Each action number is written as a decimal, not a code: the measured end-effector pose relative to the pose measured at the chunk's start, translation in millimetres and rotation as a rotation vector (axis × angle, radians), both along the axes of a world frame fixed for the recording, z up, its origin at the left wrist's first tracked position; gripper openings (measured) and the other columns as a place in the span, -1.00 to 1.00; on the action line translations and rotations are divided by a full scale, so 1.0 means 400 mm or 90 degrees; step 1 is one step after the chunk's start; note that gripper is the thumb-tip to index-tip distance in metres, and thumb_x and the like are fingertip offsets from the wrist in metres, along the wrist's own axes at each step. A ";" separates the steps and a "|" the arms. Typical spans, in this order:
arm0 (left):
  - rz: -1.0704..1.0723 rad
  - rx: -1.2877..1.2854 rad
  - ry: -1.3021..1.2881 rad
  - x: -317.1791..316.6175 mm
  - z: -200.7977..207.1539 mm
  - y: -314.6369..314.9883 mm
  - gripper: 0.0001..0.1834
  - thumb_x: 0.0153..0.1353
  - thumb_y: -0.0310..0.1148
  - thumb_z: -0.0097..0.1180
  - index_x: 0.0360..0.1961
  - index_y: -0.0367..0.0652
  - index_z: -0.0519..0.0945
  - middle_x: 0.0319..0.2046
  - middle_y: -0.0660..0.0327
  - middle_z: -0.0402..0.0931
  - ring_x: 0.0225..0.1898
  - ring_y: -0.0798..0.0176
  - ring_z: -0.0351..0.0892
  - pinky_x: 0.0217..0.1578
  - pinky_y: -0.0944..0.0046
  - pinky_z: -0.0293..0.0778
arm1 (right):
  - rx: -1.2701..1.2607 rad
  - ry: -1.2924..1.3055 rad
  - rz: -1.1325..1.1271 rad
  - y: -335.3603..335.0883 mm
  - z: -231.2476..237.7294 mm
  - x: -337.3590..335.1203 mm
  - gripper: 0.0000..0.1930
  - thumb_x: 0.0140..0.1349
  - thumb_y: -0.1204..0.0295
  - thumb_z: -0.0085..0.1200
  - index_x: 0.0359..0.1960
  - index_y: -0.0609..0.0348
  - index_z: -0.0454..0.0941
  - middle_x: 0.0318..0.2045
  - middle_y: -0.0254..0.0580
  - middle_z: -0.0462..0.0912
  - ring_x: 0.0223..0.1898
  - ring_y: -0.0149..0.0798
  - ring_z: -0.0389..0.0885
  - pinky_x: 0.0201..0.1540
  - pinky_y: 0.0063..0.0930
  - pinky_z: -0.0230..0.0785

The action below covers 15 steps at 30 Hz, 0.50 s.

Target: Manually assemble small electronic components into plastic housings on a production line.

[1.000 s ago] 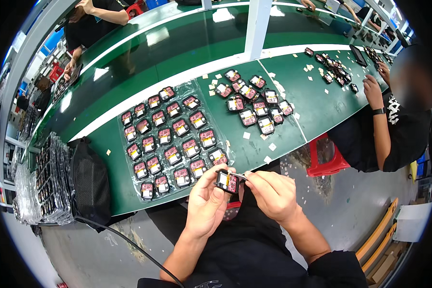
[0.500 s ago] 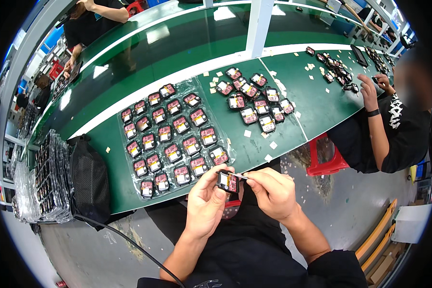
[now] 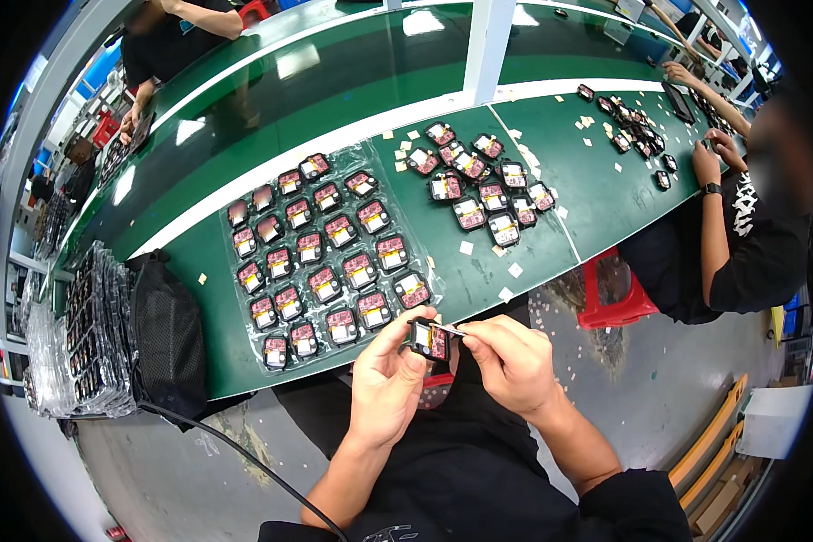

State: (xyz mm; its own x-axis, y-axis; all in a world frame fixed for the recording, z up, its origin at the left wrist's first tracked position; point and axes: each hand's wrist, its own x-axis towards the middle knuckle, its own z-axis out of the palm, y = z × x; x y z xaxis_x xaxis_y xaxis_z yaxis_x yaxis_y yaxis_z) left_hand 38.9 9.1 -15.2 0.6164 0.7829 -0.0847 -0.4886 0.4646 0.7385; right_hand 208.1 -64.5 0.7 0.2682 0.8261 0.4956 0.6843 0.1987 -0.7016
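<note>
Over on the right, the co-worker's hands point(image 3: 714, 158) drop and draw together, and another hand point(image 3: 680, 75) swings in above the black case point(image 3: 677, 104); the wearer's own barely shift! Grey floor point(image 3: 623, 406) lies beneath, flecked with scraps, and the green tabletop point(image 3: 605, 203) sweeps across under a white post point(image 3: 485, 54). A black mesh bag point(image 3: 167, 334) sits left, beside plastic-wrapped stacked trays point(image 3: 95, 334). Centre stage, a clear tray point(image 3: 331, 258) carries rows of black-rimmed modules, and to its right a loose cluster point(image 3: 470, 167) sits among pale squares point(image 3: 466, 247). Now the close work: the left hand point(image 3: 384, 388) has its fingers closed narrow round one module point(image 3: 429, 341), held up by the tabletop's near edge; the right hand point(image 3: 515, 361) pinches a thin metal tool point(image 3: 453, 331), tip at the module's upper side. Touching? Can't tell. This looks like mid-step fine tool work, and the next move seems to call for a steady left hold and a light right touch.
</note>
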 end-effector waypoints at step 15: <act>0.139 0.363 0.187 0.032 0.070 0.219 -0.49 0.38 -0.46 0.32 0.27 -0.36 0.44 0.10 0.12 0.56 0.12 0.24 0.60 0.15 0.28 0.53 | -0.020 0.112 -0.092 -0.002 0.009 0.062 -0.90 0.34 0.59 0.25 -0.14 0.32 0.67 -0.39 -0.04 0.66 -0.46 -0.10 0.63 -0.39 -0.38 0.47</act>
State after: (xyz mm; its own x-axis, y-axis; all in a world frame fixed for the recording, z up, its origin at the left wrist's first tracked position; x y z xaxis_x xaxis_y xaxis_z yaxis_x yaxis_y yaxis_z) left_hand 51.7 96.8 13.0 0.4530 0.8590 0.2384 -0.2691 -0.1232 0.9552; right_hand 233.1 -65.4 4.1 0.4644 0.7875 0.4051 0.5712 0.0832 -0.8166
